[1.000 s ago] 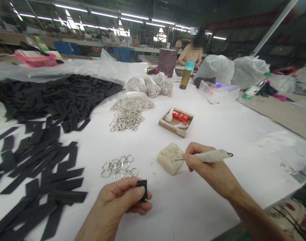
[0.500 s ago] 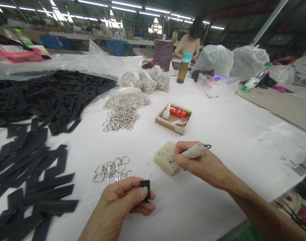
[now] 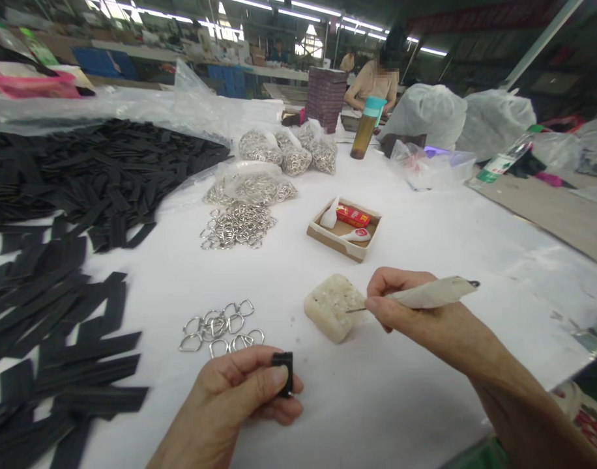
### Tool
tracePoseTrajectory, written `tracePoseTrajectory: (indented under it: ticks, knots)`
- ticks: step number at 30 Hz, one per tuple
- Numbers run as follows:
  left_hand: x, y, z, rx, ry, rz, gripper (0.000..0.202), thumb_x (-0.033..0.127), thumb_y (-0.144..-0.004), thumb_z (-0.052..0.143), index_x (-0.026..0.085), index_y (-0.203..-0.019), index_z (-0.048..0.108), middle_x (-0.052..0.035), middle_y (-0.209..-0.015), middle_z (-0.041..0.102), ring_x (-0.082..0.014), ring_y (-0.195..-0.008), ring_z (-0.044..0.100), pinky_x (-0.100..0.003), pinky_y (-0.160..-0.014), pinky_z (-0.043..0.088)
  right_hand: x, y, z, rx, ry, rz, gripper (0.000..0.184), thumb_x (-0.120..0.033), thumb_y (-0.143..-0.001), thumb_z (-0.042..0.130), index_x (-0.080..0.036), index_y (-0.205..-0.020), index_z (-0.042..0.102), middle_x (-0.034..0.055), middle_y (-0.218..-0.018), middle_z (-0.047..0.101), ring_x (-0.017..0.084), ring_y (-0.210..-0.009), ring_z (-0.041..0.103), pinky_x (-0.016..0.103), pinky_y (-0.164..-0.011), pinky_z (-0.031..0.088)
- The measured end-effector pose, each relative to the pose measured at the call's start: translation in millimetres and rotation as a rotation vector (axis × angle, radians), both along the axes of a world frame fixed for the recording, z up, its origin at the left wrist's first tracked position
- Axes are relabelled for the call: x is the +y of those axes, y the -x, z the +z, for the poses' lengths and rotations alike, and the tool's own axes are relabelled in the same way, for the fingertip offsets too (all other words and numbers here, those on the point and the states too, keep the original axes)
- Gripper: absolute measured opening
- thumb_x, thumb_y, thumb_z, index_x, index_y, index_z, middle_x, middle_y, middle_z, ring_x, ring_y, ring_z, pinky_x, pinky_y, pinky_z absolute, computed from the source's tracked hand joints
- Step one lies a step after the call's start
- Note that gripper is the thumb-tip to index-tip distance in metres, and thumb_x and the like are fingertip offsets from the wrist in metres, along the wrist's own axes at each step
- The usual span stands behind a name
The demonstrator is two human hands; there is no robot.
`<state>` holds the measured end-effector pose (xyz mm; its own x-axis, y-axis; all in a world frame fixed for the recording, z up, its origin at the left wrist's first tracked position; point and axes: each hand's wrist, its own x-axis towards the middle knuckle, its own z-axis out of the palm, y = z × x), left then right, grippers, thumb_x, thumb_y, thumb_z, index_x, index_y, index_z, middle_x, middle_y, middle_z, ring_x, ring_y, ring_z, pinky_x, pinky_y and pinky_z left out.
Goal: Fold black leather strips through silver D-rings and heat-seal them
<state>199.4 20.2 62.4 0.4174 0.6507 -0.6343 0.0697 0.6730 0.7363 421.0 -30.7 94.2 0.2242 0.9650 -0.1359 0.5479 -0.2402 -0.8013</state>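
Observation:
My left hand (image 3: 242, 394) pinches a small folded black strap piece (image 3: 287, 376) between thumb and fingers, with a tiny metal glint at its lower end. In my right hand (image 3: 408, 306) is an awl (image 3: 433, 293), its handle wrapped in pale material. The awl's thin metal tip points left, at the right side of a whitish, pitted wax-like block (image 3: 332, 306); whether it touches cannot be told. Several loose metal D-rings (image 3: 215, 327) lie just beyond my left hand.
A shallow box (image 3: 335, 246) with a red packet stands behind the block. Farther back are a heap of rings (image 3: 240, 225), bagged rings (image 3: 259, 146) and a tea bottle (image 3: 367, 130). Black strips (image 3: 107, 176) cover the left side. A person (image 3: 374, 85) works across the table.
My right hand has moved right, away from the block, and the awl's tip now shows. My left hand still holds the strap piece. The view has shifted slightly.

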Motion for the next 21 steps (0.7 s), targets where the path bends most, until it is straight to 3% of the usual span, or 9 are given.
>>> tracePoseTrajectory:
  ticks: [9,21]
  knots:
    - [-0.6,-0.8,3.3,-0.003,0.003,-0.007,0.02,0.03,-0.052,0.078,0.015,-0.06,0.068,-0.0049,-0.062,0.071,-0.0155,-0.049,0.063,-0.023,-0.052,0.051,-1.8,9.0,-11.9,0.143,0.027,-0.068,0.014,-0.026,-0.079,0.054,-0.019,-0.068,0.05,-0.0051,-0.053,0.049,0.008,-0.046,0.033,0.02,-0.041,0.023]
    - [1.7,7.5,-11.5,-0.042,-0.038,-0.084,0.017,0.032,-0.062,0.074,0.016,-0.065,0.071,-0.0057,-0.068,0.071,-0.0152,-0.054,0.063,-0.022,-0.056,0.051,-4.2,10.2,-5.7,-0.025,0.019,-0.096,0.016,-0.025,-0.078,0.053,-0.019,-0.063,0.052,-0.0052,-0.051,0.045,0.008,-0.046,0.032,0.02,-0.039,0.021]
